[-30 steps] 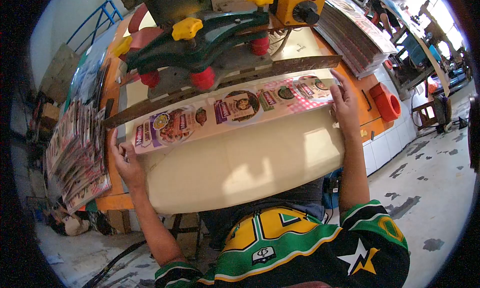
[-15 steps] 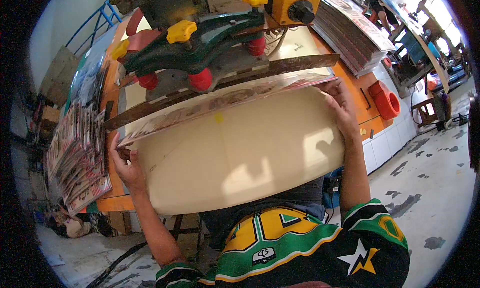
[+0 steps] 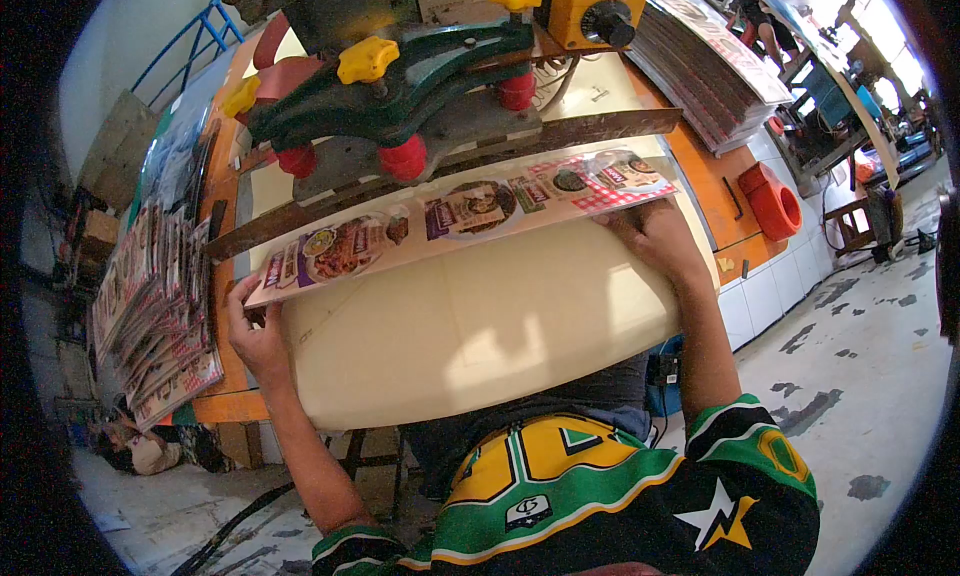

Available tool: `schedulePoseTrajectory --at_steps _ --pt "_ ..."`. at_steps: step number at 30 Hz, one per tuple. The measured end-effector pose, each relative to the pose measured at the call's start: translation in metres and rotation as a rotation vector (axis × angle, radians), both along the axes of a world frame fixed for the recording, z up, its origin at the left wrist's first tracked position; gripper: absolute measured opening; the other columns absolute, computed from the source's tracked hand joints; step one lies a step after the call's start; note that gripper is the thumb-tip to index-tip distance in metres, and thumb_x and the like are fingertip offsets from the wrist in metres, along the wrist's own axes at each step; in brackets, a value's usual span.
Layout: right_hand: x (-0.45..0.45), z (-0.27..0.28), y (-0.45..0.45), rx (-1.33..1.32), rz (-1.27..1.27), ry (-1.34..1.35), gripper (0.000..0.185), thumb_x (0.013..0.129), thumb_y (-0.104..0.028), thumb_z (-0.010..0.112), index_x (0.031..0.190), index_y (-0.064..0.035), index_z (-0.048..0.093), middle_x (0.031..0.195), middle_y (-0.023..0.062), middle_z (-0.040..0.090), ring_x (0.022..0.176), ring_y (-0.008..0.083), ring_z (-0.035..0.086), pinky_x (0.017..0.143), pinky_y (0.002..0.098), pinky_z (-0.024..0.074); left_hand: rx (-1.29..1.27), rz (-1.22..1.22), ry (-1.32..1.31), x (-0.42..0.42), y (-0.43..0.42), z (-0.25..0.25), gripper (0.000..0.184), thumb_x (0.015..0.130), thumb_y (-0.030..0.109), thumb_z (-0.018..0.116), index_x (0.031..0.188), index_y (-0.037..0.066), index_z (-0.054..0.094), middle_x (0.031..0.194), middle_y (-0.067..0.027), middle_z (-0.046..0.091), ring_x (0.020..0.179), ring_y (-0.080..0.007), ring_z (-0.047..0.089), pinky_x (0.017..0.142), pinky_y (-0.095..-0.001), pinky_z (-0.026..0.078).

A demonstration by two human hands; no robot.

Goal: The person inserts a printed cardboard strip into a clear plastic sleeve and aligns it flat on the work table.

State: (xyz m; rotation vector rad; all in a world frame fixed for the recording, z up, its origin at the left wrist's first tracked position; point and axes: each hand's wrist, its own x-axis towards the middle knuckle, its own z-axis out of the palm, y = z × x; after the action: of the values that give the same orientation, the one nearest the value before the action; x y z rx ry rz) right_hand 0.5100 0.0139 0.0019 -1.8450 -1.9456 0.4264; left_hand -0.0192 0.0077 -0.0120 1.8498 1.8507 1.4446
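Observation:
A long printed strip with food pictures (image 3: 470, 211) lies face up, slanting across the cream board (image 3: 480, 316), its far edge along a metal bar (image 3: 440, 171). My left hand (image 3: 258, 326) grips the strip's left end between thumb and fingers. Under the right part of its near edge is my right hand (image 3: 655, 238), with the fingertips hidden beneath the strip. Just beyond the bar stands a green machine clamp (image 3: 400, 101) with yellow knobs and red feet.
Printed pieces are piled at the left (image 3: 160, 311), and a tall printed stack (image 3: 705, 66) stands at the back right. A red roll (image 3: 772, 201) sits on the orange table's right edge (image 3: 735, 238). A person (image 3: 770, 26) is far off at the upper right.
The strip first tilted up so its face was nearly hidden, then came back face up. My right hand moved from the strip's right end to beneath its near edge; my left hand closed on the left end.

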Motion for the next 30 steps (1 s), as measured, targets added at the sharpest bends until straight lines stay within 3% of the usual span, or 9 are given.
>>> schedulePoseTrajectory --at_steps 5,17,23,30 --pt "-0.005 0.007 -0.003 0.011 0.028 -0.046 0.06 0.095 -0.048 0.065 0.14 -0.0076 0.057 0.146 0.024 0.051 0.139 0.0425 0.041 0.118 0.0466 0.0319 -0.001 0.049 0.023 0.008 0.0 0.004 0.032 0.088 0.006 0.076 0.119 0.002 0.065 0.116 -0.0098 0.07 0.105 -0.0207 0.066 0.09 -0.0332 0.052" --pt "-0.001 -0.008 -0.001 0.026 0.035 -0.181 0.064 0.098 -0.055 0.058 0.143 -0.0089 0.055 0.151 0.0212 0.049 0.143 0.0391 0.038 0.121 0.0451 0.0288 -0.021 0.053 0.047 0.008 0.0 0.005 0.032 0.088 0.007 0.076 0.118 0.003 0.065 0.112 -0.0095 0.071 0.103 -0.0211 0.067 0.09 -0.0335 0.053" --pt "-0.003 -0.005 -0.003 -0.026 -0.046 -0.164 0.07 0.094 -0.058 0.061 0.144 -0.0089 0.053 0.154 0.0195 0.046 0.145 0.0383 0.036 0.121 0.0437 0.0282 -0.004 0.054 0.08 0.007 0.0 0.004 0.032 0.087 0.003 0.076 0.117 0.003 0.065 0.11 -0.0097 0.071 0.102 -0.0207 0.067 0.089 -0.0339 0.053" --pt "-0.007 -0.001 0.003 -0.052 0.081 -0.022 0.064 0.094 -0.053 0.065 0.142 -0.011 0.056 0.151 0.0177 0.05 0.144 0.0362 0.04 0.121 0.0427 0.0289 -0.019 0.04 0.001 0.01 0.0 0.007 0.031 0.086 0.0 0.075 0.115 0.002 0.065 0.109 -0.0099 0.071 0.102 -0.0219 0.067 0.088 -0.0342 0.053"
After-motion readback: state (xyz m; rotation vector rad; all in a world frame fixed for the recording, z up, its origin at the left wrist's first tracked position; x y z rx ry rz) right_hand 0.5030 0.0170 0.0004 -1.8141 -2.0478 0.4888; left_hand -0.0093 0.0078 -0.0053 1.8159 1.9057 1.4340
